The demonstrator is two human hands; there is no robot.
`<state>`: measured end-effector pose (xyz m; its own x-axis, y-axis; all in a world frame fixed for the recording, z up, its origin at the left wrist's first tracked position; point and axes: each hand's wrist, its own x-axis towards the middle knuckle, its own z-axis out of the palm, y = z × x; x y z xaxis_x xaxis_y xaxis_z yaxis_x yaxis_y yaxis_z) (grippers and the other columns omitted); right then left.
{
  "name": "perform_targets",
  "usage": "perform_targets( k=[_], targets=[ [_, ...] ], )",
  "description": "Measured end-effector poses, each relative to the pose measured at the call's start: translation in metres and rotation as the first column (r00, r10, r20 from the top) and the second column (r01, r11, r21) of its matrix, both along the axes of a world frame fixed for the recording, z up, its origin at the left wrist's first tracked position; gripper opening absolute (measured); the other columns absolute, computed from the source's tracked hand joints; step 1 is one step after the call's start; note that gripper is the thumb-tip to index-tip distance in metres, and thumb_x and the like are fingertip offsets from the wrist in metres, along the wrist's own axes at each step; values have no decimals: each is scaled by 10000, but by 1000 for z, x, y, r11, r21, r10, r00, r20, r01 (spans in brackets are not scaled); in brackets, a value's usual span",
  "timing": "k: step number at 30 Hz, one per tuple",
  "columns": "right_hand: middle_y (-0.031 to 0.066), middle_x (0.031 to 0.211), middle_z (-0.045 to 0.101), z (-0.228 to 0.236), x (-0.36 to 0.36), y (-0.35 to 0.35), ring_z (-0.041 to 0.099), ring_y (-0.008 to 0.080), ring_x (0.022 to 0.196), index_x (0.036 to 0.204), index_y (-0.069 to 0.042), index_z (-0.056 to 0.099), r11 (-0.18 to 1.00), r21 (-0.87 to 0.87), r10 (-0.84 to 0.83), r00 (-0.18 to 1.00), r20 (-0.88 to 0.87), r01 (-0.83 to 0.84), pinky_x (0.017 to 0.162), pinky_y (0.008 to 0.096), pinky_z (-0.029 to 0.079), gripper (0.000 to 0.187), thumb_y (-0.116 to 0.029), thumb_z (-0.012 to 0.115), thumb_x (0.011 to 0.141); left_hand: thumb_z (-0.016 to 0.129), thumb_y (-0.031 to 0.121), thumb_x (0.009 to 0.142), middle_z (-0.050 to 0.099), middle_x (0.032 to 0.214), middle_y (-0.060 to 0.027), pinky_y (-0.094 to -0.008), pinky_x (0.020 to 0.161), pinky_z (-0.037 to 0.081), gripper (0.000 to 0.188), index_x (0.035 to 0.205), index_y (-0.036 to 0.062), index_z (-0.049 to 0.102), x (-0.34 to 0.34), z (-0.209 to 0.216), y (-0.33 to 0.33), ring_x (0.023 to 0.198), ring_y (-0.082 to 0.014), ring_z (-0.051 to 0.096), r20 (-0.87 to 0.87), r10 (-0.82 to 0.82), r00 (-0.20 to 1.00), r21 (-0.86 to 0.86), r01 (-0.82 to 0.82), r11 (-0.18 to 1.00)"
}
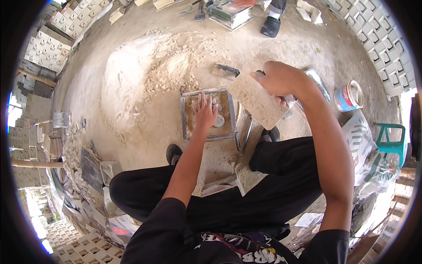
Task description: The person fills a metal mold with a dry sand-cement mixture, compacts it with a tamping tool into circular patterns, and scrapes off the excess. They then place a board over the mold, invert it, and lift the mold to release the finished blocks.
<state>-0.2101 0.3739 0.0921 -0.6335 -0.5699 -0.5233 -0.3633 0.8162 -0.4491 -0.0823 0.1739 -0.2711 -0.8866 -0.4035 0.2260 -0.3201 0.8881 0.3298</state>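
Observation:
My left hand (205,115) reaches into a square metal mould frame (183,116) on the ground, fingers stretched out over the grey-brown mix inside. Beside those fingers lies a grey lump (218,119); whether the hand presses on it I cannot tell. Up and to the right, my right hand (281,80) is closed on the handle side of a rectangular plastering trowel (255,100). Its broad face is coated with dusty mortar, and it is held tilted just right of the mould. Most of the handle is hidden by my fingers.
A pile of pale powder (132,75) spreads beyond the mould. A small dark-handled tool (225,70) and a metal bar (247,134) lie nearby. At right stand a bucket (348,97) and a green stool (390,143). Another person's shoe (270,27) is beside a metal mould (231,17).

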Motion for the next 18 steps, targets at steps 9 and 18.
perform_targets(
  k=[9,18],
  targets=[
    [151,580,585,1,3,-3,611,252,452,726,99,529,995,96,-18,1000,24,15,481,395,504,517,-323,408,1001,423,400,961,214,1559,-140,-546,1162,35,478,1267,70,584,4,11,-13,1449,-286,174,192,-130,973,53,122,991],
    [155,619,596,-62,-22,-24,618,252,495,784,54,563,994,21,106,993,-45,-105,456,384,497,475,-367,457,978,427,338,962,287,1526,-163,-528,1147,172,516,1405,73,413,31,2,-78,1418,-328,249,45,260,964,114,-264,958]
  ],
)
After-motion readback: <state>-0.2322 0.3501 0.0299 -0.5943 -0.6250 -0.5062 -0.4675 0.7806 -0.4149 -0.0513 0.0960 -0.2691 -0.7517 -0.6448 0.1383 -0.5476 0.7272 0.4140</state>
